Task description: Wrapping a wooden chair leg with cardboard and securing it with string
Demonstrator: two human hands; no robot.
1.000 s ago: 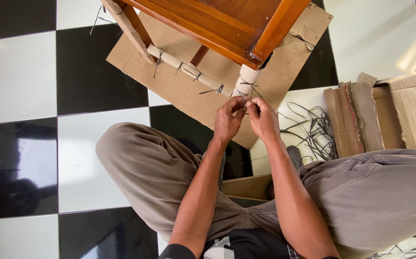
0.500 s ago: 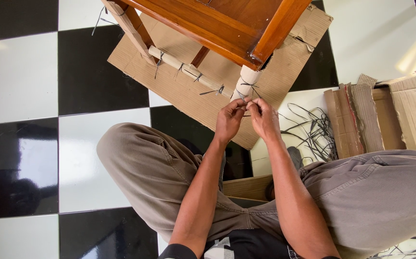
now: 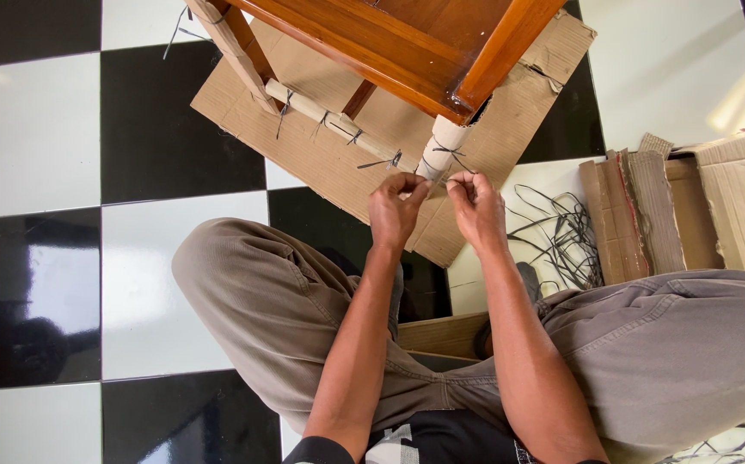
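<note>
The person is sitting on the checkered floor (image 3: pixel 37 129). The left hand (image 3: pixel 394 209) and the right hand (image 3: pixel 475 206) are both pinching the ends of a thin dark tie (image 3: pixel 450 153) with closed fingertips. This tie is going around the paper-wrapped leg (image 3: pixel 441 148) of a wooden chair (image 3: pixel 407 43), which is standing on a cardboard sheet (image 3: pixel 321 163) near its front edge. More dark ties (image 3: pixel 561 228) are lying on the floor at the right, beside folded cardboard pieces (image 3: pixel 639 215).
</note>
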